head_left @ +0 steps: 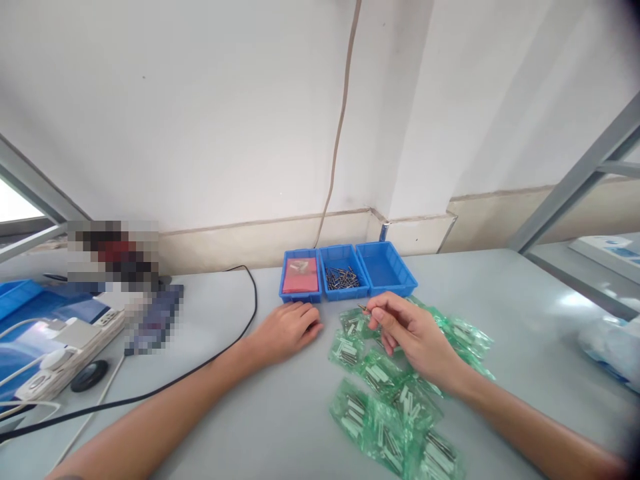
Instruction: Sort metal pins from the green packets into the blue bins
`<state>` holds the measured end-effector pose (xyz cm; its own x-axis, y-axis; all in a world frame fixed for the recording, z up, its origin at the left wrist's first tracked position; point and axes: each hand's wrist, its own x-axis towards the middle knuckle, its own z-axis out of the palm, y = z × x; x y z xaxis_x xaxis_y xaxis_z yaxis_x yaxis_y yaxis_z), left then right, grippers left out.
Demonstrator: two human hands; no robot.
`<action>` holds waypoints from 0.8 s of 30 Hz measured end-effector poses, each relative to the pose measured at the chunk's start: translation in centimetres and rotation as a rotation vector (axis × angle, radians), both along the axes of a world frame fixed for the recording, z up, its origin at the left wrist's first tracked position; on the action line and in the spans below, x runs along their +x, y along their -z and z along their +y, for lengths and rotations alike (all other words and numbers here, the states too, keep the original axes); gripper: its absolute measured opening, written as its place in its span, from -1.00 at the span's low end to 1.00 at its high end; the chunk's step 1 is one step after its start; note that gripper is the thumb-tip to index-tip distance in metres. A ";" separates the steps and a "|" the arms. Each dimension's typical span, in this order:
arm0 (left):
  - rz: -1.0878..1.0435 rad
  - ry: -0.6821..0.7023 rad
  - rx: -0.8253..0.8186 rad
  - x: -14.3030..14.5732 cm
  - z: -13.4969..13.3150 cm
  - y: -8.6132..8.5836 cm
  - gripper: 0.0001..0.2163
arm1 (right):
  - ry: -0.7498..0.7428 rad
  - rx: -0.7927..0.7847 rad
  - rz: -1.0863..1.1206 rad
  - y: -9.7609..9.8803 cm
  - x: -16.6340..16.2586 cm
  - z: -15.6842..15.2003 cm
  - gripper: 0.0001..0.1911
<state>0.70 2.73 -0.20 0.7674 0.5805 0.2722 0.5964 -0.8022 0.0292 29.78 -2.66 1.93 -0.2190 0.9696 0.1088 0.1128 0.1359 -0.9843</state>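
Observation:
My left hand (289, 329) rests palm down on the grey table (525, 320), fingers loosely curled, just in front of the left blue bin (301, 275) that holds a red sheet. My right hand (410, 333) hovers over a pile of small green plastic bags (385, 393) holding metal pins, and its fingertips pinch a thin metal pin (363, 309). The middle blue bin (343, 275) holds several loose dark pins. The right blue bin (386, 267) looks empty.
A black cable (200, 363) curves across the table on the left. A white power strip (65, 347) with plugs and a blue tray (30, 313) sit at the far left. A metal frame bar (575, 180) rises at the right; wall behind.

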 end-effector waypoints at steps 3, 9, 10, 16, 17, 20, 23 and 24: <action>0.000 0.002 0.005 0.0 0.0 0.0 -0.78 | -0.028 -0.050 0.104 -0.2 0.0 0.2 -0.68; 0.010 -0.009 0.000 0.0 0.0 0.0 -0.79 | -0.049 -0.220 0.340 -1.1 -0.2 0.4 -0.69; 0.010 -0.008 0.000 0.0 0.0 0.0 -0.80 | -0.051 -0.255 0.378 -1.2 -0.2 0.4 -0.68; 0.008 -0.003 -0.006 0.0 0.0 0.1 -0.81 | -0.058 -0.291 0.406 -1.3 -0.3 0.6 -0.69; 0.009 -0.004 -0.007 0.0 0.0 0.1 -0.81 | -0.054 -0.273 0.374 -1.2 -0.2 0.6 -0.68; 0.008 -0.004 -0.003 0.0 0.0 0.1 -0.81 | -0.022 -0.176 0.191 -0.9 -0.1 0.5 -0.64; 0.012 -0.004 0.004 0.0 0.0 0.0 -0.80 | 0.058 0.025 -0.080 -0.5 0.0 0.2 -0.63; 0.016 -0.005 0.006 0.0 0.0 0.0 -0.80 | 0.089 0.125 -0.178 -0.4 0.0 0.1 -0.65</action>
